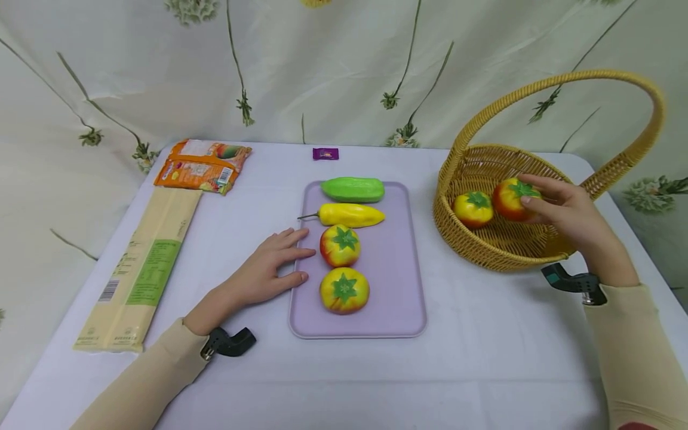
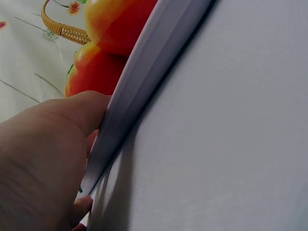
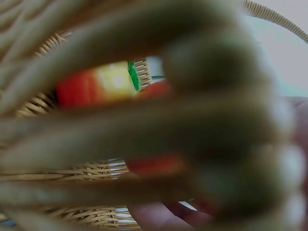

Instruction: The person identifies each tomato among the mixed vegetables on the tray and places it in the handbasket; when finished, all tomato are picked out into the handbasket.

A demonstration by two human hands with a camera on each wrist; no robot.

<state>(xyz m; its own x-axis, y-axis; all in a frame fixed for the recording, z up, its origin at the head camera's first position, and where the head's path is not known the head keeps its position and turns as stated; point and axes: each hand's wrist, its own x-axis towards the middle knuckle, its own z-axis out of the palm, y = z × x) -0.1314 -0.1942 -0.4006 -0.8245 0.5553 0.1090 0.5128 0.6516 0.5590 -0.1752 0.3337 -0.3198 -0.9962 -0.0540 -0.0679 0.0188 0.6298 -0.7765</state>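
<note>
In the head view my right hand [image 1: 570,212] grips a red and yellow tomato [image 1: 510,200] between thumb and fingers, inside the wicker basket [image 1: 516,257]. Beside it in the basket lies another yellow tomato [image 1: 473,209]. Out-of-focus wicker covers much of the right wrist view. My left hand [image 1: 269,266] rests at the left rim of the lilac tray [image 1: 395,298], fingers spread and straight. On that tray, from back to front, lie a green vegetable [image 1: 353,189], a yellow pepper [image 1: 352,215] with a thin stem, a red-yellow tomato [image 1: 340,254] and a yellow tomato [image 1: 344,297].
The basket's tall handle [image 1: 559,77] arches over its back side. Left on the white-covered table lie an orange packet [image 1: 201,166] and a long beige package [image 1: 137,269] with a green label. A small purple packet [image 1: 325,154] sits near the back edge.
</note>
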